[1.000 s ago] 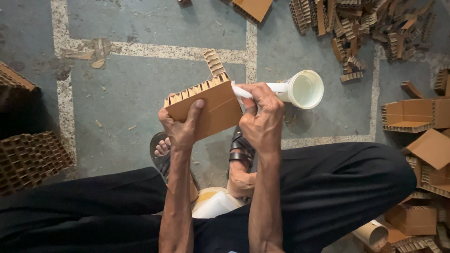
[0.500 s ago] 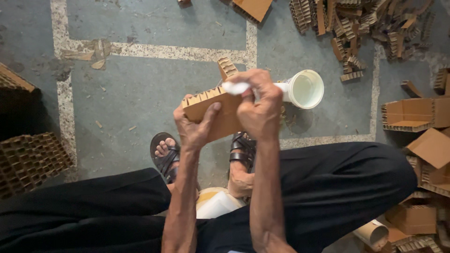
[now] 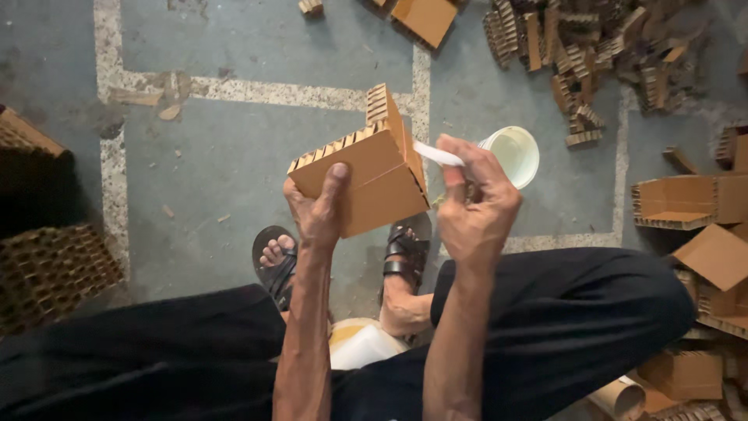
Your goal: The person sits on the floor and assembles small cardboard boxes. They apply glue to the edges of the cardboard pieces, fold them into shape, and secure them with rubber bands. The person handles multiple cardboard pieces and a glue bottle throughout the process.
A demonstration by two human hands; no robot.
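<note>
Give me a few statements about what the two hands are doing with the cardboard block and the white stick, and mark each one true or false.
1. The left hand grips a brown corrugated cardboard block. True.
2. The right hand holds a metal knife. False: it holds a flat white stick.
3. The white plastic cup stands on the grey concrete floor. True.
4. The stick's tip is inside the cup. False: it touches the block's side.
5. Both feet are bare. False: they wear black sandals.

Corrugated cardboard block, matt brown, fluted edges rough. White cup looks smooth plastic, slightly glossy. Floor is rough worn concrete, matt grey.
</note>
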